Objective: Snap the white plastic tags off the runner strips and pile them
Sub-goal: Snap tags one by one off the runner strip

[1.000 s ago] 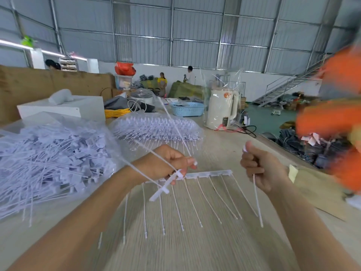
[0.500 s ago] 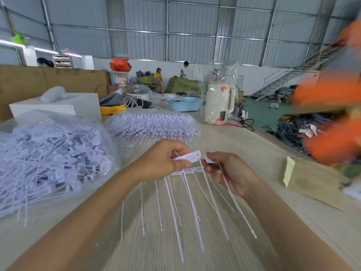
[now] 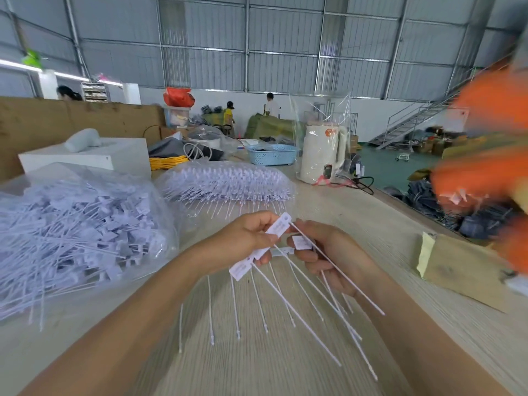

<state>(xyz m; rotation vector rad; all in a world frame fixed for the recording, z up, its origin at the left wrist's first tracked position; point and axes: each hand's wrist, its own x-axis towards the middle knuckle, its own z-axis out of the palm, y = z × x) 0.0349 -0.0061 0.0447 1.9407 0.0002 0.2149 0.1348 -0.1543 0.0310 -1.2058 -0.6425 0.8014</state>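
white tags (image 3: 278,227), pale blue basket (image 3: 273,154), yellow cable (image 3: 168,162)

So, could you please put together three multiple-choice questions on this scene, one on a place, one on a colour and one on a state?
1. Where does the big clear bag of loose white plastic tags lie?
A. left of the hands
B. right of the hands
C. on the floor

2. What colour is the perforated plastic basket at the back of the table?
A. red
B. light blue
C. black

3. What is the left hand doing?
A. resting flat on the wooden table
B. hanging idle
C. pinching white tags while the right hand holds another tag

Answers:
1 A, the bag sits at the picture's left edge.
2 B, its sides are pale blue.
3 C, its fingers curl round the tags above the table.
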